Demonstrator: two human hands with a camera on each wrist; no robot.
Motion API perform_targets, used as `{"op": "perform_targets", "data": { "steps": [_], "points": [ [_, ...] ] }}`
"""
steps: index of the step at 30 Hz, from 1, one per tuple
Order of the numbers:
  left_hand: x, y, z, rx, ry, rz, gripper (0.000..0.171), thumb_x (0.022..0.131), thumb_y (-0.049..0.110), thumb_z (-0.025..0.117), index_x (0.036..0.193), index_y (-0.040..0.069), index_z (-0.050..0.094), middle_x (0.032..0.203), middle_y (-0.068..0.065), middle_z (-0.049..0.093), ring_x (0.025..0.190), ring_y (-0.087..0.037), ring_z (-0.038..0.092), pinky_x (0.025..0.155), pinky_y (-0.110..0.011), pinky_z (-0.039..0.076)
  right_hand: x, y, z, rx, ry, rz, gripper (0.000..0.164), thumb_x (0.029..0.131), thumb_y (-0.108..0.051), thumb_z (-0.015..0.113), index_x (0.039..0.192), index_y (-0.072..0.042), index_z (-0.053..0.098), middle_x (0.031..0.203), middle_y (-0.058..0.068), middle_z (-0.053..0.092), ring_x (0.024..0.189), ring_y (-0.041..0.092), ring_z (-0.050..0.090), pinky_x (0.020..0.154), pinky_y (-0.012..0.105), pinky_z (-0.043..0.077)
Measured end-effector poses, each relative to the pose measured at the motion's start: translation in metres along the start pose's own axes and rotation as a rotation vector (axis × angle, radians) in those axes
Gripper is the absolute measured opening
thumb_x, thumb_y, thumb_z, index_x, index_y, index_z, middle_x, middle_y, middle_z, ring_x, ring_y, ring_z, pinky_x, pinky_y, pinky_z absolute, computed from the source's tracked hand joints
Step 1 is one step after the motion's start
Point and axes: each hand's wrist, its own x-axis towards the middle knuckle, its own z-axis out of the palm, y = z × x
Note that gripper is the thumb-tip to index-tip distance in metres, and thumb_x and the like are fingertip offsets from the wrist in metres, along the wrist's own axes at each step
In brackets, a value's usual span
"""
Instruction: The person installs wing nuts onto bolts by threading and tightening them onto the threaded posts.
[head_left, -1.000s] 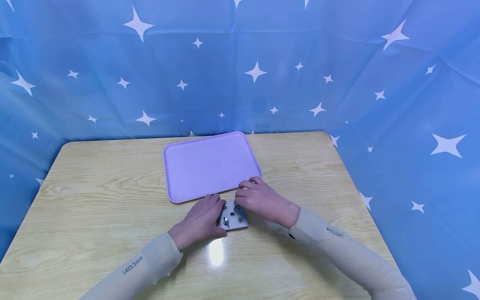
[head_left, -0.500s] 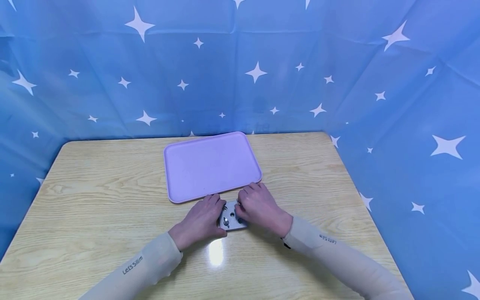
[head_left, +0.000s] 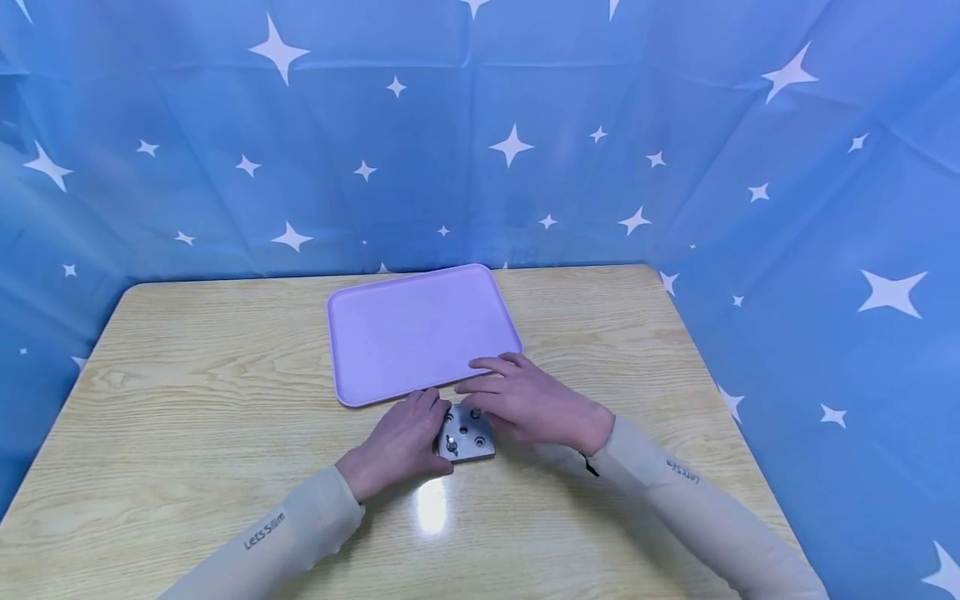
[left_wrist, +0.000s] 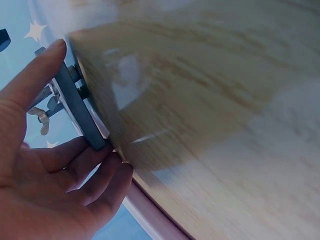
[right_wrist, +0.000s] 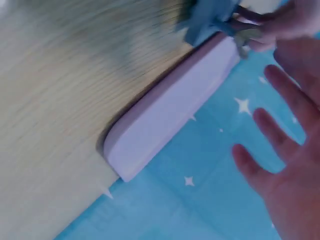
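Note:
A grey metal plate [head_left: 467, 447] with several round holes lies on the table in the head view. A wing nut [head_left: 452, 445] sits near its lower left corner, on a threaded bolt seen in the left wrist view. My left hand [head_left: 401, 442] grips the plate's left side, thumb on the near edge and fingers at the far edge. In the left wrist view, round feet show under the plate [left_wrist: 80, 107]. My right hand [head_left: 532, 404] hovers at the upper right corner with fingers extended and spread, as the right wrist view shows. Its fingers partly hide that corner's bolt.
A purple tray [head_left: 420, 333] lies just behind the plate, close to both hands' fingertips. The wooden table [head_left: 210, 367] reaches back to a blue curtain [head_left: 420, 192] with white stars.
My right hand curled down at the plate's upper right corner half a second ago; now its fingers have spread and it has shifted slightly right. The left hand and plate stay put.

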Motion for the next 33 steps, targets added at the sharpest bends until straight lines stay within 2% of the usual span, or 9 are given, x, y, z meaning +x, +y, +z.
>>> {"op": "perform_targets", "data": {
  "steps": [2, 5, 9, 15, 20, 23, 29, 31, 33],
  "points": [
    [0.000, 0.000, 0.000, 0.003, -0.003, 0.002, 0.074, 0.056, 0.046, 0.087, 0.109, 0.002, 0.060, 0.093, -0.004, 0.048, 0.084, -0.020, 0.047, 0.070, -0.034, 0.044, 0.000, 0.003, -0.001, -0.061, -0.013, -0.060, 0.039, 0.086, -0.011, 0.071, 0.123, -0.022, 0.064, 0.133, -0.009, 0.056, 0.135, 0.022, 0.036, 0.102, 0.050, 0.032],
    [0.000, 0.000, -0.001, 0.002, -0.005, 0.003, 0.074, 0.056, 0.046, 0.087, 0.110, 0.002, 0.060, 0.093, -0.004, 0.048, 0.084, -0.020, 0.047, 0.071, -0.034, 0.044, 0.000, 0.004, 0.000, -0.131, -0.028, -0.091, 0.042, 0.085, -0.007, 0.072, 0.123, -0.022, 0.064, 0.129, -0.010, 0.059, 0.134, 0.019, 0.037, 0.103, 0.049, 0.032],
    [0.001, 0.000, -0.002, 0.000, -0.003, 0.006, 0.074, 0.056, 0.046, 0.087, 0.109, 0.002, 0.060, 0.093, -0.004, 0.048, 0.084, -0.021, 0.048, 0.070, -0.034, 0.044, 0.002, 0.005, 0.002, -0.134, -0.006, -0.105, 0.033, 0.087, -0.008, 0.070, 0.117, -0.022, 0.067, 0.121, -0.011, 0.062, 0.131, 0.018, 0.041, 0.103, 0.047, 0.032],
    [0.001, 0.000, -0.002, 0.004, -0.001, 0.008, 0.074, 0.057, 0.046, 0.086, 0.110, 0.002, 0.060, 0.093, -0.003, 0.048, 0.084, -0.021, 0.048, 0.071, -0.034, 0.044, 0.006, 0.005, 0.009, -0.152, 0.054, -0.105, 0.019, 0.086, -0.010, 0.070, 0.101, -0.020, 0.070, 0.105, -0.010, 0.065, 0.119, 0.018, 0.049, 0.099, 0.047, 0.035],
    [0.000, 0.000, -0.002, 0.002, -0.003, 0.003, 0.076, 0.057, 0.048, 0.086, 0.111, 0.001, 0.060, 0.093, -0.004, 0.048, 0.085, -0.021, 0.048, 0.071, -0.034, 0.044, 0.008, -0.001, 0.016, -0.184, 0.088, -0.029, 0.006, 0.091, -0.019, 0.067, 0.095, -0.017, 0.069, 0.095, -0.006, 0.065, 0.102, 0.018, 0.053, 0.093, 0.042, 0.039],
    [0.000, 0.000, -0.001, 0.002, -0.001, 0.000, 0.077, 0.057, 0.048, 0.086, 0.111, 0.001, 0.060, 0.094, -0.004, 0.048, 0.085, -0.021, 0.048, 0.072, -0.034, 0.044, 0.009, -0.006, 0.023, -0.184, 0.136, 0.056, 0.013, 0.092, -0.026, 0.065, 0.090, -0.014, 0.068, 0.088, -0.002, 0.065, 0.094, 0.020, 0.055, 0.086, 0.040, 0.042],
    [-0.001, 0.000, 0.000, 0.011, 0.012, 0.003, 0.076, 0.056, 0.048, 0.086, 0.110, 0.002, 0.060, 0.093, -0.004, 0.048, 0.085, -0.021, 0.048, 0.072, -0.034, 0.044, 0.011, -0.018, 0.035, -0.162, 0.261, 0.236, 0.020, 0.082, -0.026, 0.069, 0.072, -0.012, 0.059, 0.074, 0.002, 0.060, 0.080, 0.023, 0.054, 0.069, 0.039, 0.042],
    [-0.001, 0.000, 0.000, 0.008, 0.013, 0.004, 0.076, 0.056, 0.048, 0.086, 0.110, 0.002, 0.060, 0.093, -0.004, 0.048, 0.085, -0.021, 0.048, 0.071, -0.034, 0.044, 0.012, -0.021, 0.037, -0.160, 0.274, 0.274, 0.023, 0.081, -0.026, 0.070, 0.070, -0.011, 0.057, 0.072, 0.004, 0.059, 0.077, 0.025, 0.053, 0.067, 0.040, 0.041],
    [-0.001, 0.000, 0.000, 0.006, 0.012, 0.002, 0.076, 0.056, 0.048, 0.086, 0.110, 0.002, 0.060, 0.093, -0.003, 0.048, 0.085, -0.021, 0.048, 0.071, -0.034, 0.044, 0.012, -0.022, 0.036, -0.154, 0.252, 0.303, 0.024, 0.082, -0.028, 0.069, 0.070, -0.010, 0.057, 0.072, 0.004, 0.058, 0.078, 0.025, 0.052, 0.069, 0.042, 0.042]
  ]
}}
